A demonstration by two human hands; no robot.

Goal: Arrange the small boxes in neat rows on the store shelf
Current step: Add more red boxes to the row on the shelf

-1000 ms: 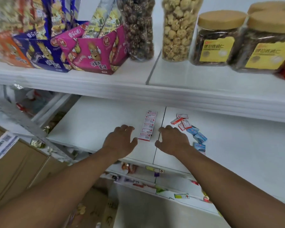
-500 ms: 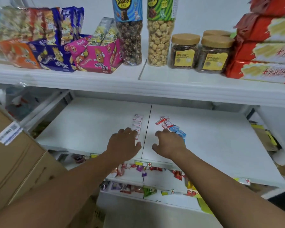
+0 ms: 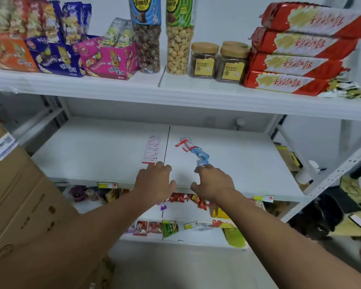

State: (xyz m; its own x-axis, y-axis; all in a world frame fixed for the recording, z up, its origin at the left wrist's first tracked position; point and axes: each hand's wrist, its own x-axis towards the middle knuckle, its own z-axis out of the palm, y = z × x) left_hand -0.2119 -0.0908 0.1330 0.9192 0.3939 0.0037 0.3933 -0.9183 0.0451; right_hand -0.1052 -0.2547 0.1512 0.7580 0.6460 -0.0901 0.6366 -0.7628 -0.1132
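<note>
On the white middle shelf (image 3: 104, 147) a straight row of small red-and-white boxes (image 3: 151, 150) runs front to back, just left of the seam. Right of the seam lie loose red-and-white boxes (image 3: 184, 142) and a curved string of blue boxes (image 3: 201, 154), unaligned. My left hand (image 3: 153, 183) hovers palm down at the shelf's front edge, its fingertips just short of the row's near end, holding nothing. My right hand (image 3: 213, 181) is beside it with curled fingers, fingertips at the nearest blue box (image 3: 202, 163); whether it touches the box is unclear.
The upper shelf (image 3: 175, 97) overhangs, loaded with snack boxes (image 3: 108, 59), popcorn tubes (image 3: 178, 49), jars (image 3: 204, 60) and red packs (image 3: 296, 65). A cardboard carton (image 3: 19, 195) stands at left. Lower shelves hold candy packets (image 3: 181, 198). A metal upright (image 3: 331, 174) rises at right.
The view has pulled back and tilted up, showing more of the shelving. Both hands have drawn back from the boxes toward the shelf's front edge; the boxes have not moved.
</note>
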